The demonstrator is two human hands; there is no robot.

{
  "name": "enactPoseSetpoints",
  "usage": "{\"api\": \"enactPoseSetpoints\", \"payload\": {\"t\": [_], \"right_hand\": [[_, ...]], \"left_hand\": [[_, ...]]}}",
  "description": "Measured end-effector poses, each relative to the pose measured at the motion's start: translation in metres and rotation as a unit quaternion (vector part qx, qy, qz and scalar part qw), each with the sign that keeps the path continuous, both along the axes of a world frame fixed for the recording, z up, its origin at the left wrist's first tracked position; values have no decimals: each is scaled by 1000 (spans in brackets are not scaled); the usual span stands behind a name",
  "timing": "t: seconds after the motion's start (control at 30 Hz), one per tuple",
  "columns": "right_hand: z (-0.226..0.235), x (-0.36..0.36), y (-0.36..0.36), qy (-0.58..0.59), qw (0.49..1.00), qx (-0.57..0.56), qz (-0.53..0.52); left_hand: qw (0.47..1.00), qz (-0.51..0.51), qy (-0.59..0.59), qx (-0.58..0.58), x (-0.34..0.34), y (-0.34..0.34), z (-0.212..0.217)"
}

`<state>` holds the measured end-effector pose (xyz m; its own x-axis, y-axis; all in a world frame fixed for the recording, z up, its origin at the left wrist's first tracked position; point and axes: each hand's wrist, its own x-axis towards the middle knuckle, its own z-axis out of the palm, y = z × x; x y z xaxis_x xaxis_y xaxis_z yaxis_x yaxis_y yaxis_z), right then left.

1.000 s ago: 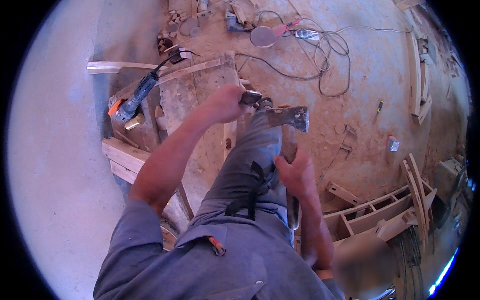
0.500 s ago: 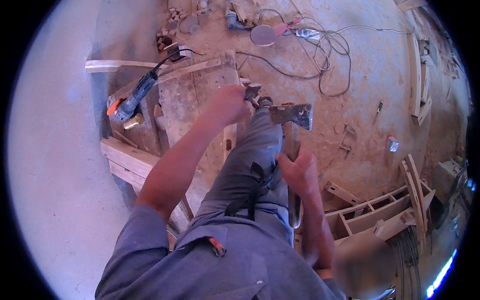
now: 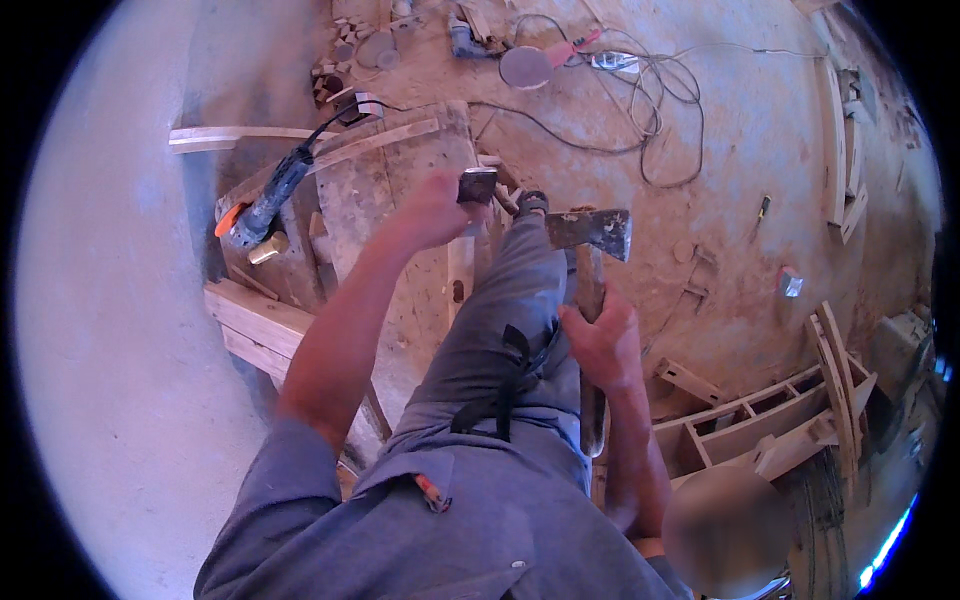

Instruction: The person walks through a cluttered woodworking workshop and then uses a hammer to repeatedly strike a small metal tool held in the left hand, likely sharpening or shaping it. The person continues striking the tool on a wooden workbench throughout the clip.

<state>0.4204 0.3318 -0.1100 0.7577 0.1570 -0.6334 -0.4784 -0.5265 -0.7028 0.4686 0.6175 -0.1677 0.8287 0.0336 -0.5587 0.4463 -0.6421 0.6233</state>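
Observation:
My right hand is wrapped round the wooden handle of a hatchet. The worn, dark metal hatchet head sits above the hand, beside my trouser leg. My left hand is closed on a small flat piece of dark metal with a squared, shiny edge; its lower part is hidden in the fingers, so its kind is unclear. This hand hovers over the right side of a worn wooden bench, left of the hatchet head and apart from it.
On the bench's left lies a corded power tool with an orange end. Thick timber stands near my left arm. Looped cable, a power strip and a screwdriver lie on the floor. A curved wooden frame is at right.
My left hand has shifted slightly left, away from the hatchet, and the metal piece has turned to show its flat face. The right hand and hatchet have barely moved, slightly to the right.

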Motion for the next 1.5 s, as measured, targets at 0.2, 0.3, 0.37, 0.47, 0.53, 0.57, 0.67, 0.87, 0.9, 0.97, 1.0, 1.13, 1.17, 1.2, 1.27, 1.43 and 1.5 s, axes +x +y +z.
{"api": "enactPoseSetpoints", "payload": {"t": [0.2, 0.3, 0.37, 0.47, 0.53, 0.57, 0.67, 0.87, 0.9, 0.97, 1.0, 1.13, 1.17, 1.2, 1.27, 1.43, 1.5], "right_hand": [[-1, -1, -1, -7, 1000, -8, 17], [-1, -1, -3, -21, 999, -17, 29], [-1, -1, -3, -27, 999, -18, 29], [1, 0, -2, -17, 1000, -7, 16], [3, 1, -1, 5, 1000, 2, 11], [2, 1, 0, 7, 1000, 0, 10], [-1, 0, 1, -3, 1000, 0, 12], [9, 6, 2, -62, 998, 2, 13], [22, 13, 3, -59, 998, -1, 3], [33, 18, 5, -63, 997, 7, -33], [35, 17, 7, -69, 996, 15, -59], [15, 6, 21, -100, 992, -62, 40], [12, 6, 18, -104, 989, -66, 79], [10, 6, 13, -107, 985, -71, 117], [13, 5, 13, -91, 986, -53, 127], [43, -3, 29, -49, 994, 49, -88], [10, -2, 24, -22, 998, -25, 46]], "left_hand": [[996, -31, -28, 82, 2, -14, -2], [994, -64, -9, 93, 9, -15, 5], [995, -69, -3, 69, 10, -12, 7], [999, -42, -6, 16, 7, -3, 6], [1000, -13, -3, -5, 3, 0, 6], [1000, -27, 1, -1, 4, 1, 7], [997, -65, 3, 35, 6, -3, 10], [964, -211, -59, 153, 0, -29, 1], [962, -223, -69, 141, -4, -32, 8], [965, -220, -84, 118, -14, -36, 15], [969, -207, -90, 105, -19, -37, 14], [969, -202, -103, 97, -23, -45, 8], [972, -203, -62, 99, -20, -47, 15], [974, -204, -20, 100, -18, -49, 25], [971, -210, -15, 111, -21, -47, 24], [974, -203, -69, 76, -30, -39, -1], [962, -245, -32, 117, -20, -43, 12]]}}
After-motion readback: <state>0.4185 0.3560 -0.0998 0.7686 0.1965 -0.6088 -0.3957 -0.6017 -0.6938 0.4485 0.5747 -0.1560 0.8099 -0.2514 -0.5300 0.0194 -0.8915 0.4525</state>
